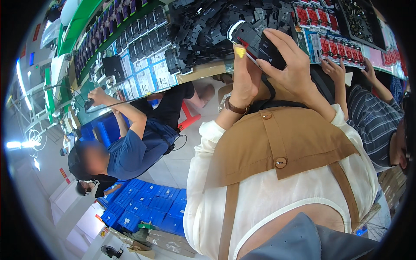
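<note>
Up at the bench edge, both my hands hold a black plastic assembly [248,35] with a white curved rim and a small red part. My left hand [246,84], yellow tape on one fingertip, grips its near left side; some of its fingers are hidden behind it. With thumb and fingers, my right hand [291,65] clasps the black flat panel [272,54] on the right side. The exact kind of assembly cannot be made out. Just beyond lies a large heap of loose black plastic parts [197,32].
Rows of black assemblies [145,37] stand on the bench at left, red-and-white ones [342,48] at right. A dark tray [362,21] holds small parts. Co-workers sit on both sides: one in a blue shirt [130,154], one in a striped shirt [368,117]. Blue boxes [149,203] are stacked behind.
</note>
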The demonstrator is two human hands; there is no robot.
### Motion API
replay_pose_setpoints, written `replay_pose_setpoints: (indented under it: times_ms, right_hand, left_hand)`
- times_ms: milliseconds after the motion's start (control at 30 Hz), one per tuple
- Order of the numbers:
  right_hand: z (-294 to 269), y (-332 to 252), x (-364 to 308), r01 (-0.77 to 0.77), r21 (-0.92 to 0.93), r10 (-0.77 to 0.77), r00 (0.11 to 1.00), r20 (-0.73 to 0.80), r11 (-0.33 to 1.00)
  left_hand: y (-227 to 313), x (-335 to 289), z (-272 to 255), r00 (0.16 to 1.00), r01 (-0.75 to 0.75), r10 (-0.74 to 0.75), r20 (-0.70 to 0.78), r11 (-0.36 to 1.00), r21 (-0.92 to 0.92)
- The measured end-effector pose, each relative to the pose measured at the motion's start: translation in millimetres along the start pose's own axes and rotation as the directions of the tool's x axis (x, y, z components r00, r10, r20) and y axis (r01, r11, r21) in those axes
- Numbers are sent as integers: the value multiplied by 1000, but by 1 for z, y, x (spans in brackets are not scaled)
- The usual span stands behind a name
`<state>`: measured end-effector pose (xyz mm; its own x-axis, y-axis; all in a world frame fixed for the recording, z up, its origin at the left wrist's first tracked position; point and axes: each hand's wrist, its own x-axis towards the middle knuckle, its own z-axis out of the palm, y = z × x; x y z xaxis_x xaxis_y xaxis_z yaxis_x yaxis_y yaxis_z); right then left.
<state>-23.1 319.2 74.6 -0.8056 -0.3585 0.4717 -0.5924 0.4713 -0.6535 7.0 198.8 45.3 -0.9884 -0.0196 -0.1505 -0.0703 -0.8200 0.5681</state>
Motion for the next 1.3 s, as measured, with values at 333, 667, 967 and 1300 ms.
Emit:
replay_pose_setpoints:
  times_ms: [333, 667, 967, 1300]
  right_hand:
    - [10, 4, -1, 81, -56, -78, 995, 57, 995]
    - [18, 28, -20, -768, 522, 446, 640, 625, 371]
    - [28, 7, -19, -705, 591, 412, 709, 573, 392]
    - [48, 2, -22, -673, 642, 413, 737, 535, 368]
  left_hand:
    - [-4, -3, -1, 987, -121, 134, -88, 983, 138]
    - [3, 2, -8, 971, -225, 237, -36, 951, 212]
    - [16, 2, -22, 913, -284, 332, -239, 935, 213]
    - [26, -7, -37, 927, -209, 235, -292, 971, 117]
